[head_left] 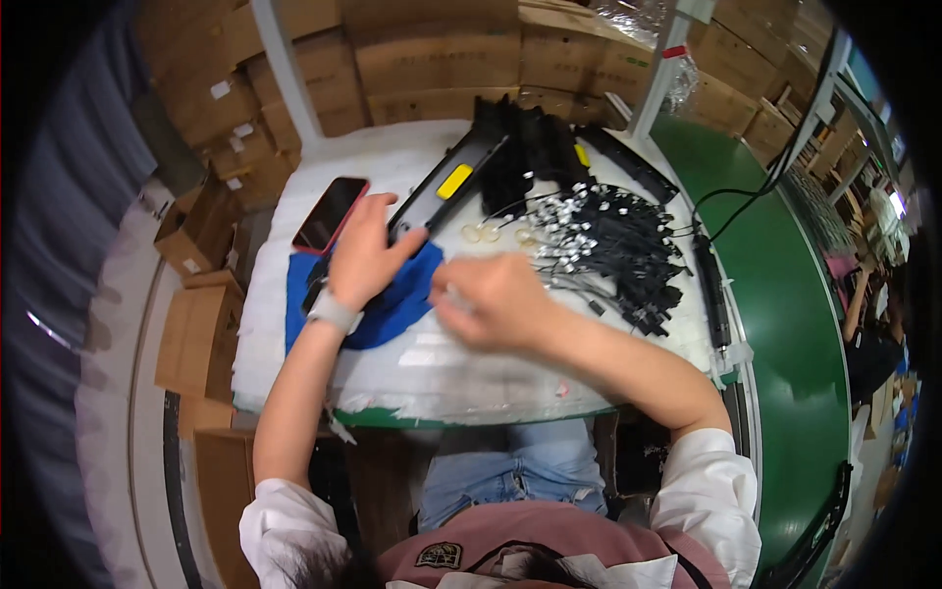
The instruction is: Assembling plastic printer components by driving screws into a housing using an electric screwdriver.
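Observation:
A long black-and-grey housing (422, 196) with a yellow label (455, 182) lies slantwise across the padded white table. Its near end rests over a blue cloth (392, 319). My left hand (365, 255) grips the housing near that end, thumb on the right side and fingers on the left. Just right of the cloth, my right hand (491, 299) is closed and smeared by motion. Something pale may show between its fingers, too blurred to name. A pile of black cables with white connectors (628, 245) spreads to the right of this hand.
A red-edged phone (332, 214) lies at the left. Black pieces (525, 147) lie at the back, beside another black bar (628, 162). A black rod-shaped tool (708, 290) stands along the right edge. Beyond runs a green surface (785, 324); cardboard boxes (442, 59) stack behind.

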A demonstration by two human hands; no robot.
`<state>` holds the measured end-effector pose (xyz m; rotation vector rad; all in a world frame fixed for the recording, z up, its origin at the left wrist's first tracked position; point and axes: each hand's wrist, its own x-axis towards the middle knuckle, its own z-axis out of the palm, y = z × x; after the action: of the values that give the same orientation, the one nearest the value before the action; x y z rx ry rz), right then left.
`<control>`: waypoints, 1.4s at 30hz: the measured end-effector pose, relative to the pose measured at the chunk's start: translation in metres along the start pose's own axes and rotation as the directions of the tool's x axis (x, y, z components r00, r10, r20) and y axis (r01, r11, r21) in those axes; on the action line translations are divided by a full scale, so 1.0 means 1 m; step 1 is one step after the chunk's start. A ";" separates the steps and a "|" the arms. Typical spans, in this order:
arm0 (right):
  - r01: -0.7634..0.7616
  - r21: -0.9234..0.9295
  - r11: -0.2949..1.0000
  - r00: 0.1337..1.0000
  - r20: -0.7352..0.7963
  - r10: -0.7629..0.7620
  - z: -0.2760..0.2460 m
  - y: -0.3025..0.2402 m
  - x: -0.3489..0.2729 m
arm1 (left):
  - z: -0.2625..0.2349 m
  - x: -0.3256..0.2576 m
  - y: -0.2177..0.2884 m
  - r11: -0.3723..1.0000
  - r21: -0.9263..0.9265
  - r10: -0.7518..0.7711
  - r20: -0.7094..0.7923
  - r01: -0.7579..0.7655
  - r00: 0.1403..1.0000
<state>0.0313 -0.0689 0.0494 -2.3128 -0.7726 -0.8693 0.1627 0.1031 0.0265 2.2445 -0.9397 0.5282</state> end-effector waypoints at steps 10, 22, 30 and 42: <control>-0.557 -0.420 0.716 0.821 -0.147 0.552 -0.043 0.210 0.059 | 0.064 0.074 0.016 0.848 0.529 -0.102 0.221 -0.032 0.970; -0.727 -0.520 0.449 0.608 -0.183 0.773 -0.007 0.264 0.078 | -0.046 0.039 0.003 0.819 -0.551 -0.169 0.038 0.162 0.985; -0.669 -0.525 0.527 0.722 -0.289 0.628 -0.064 0.235 0.078 | -0.057 -0.025 0.067 0.919 -0.353 0.139 0.708 0.177 0.692; -0.385 0.044 0.922 0.854 0.396 0.338 -0.118 0.096 -0.079 | -0.001 -0.076 0.113 0.829 0.062 0.531 0.222 -0.555 0.818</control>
<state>-0.0005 -0.2372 0.0420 -2.4345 -0.4910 -0.1968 0.0281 0.0798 0.0294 2.1439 -1.7231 0.6315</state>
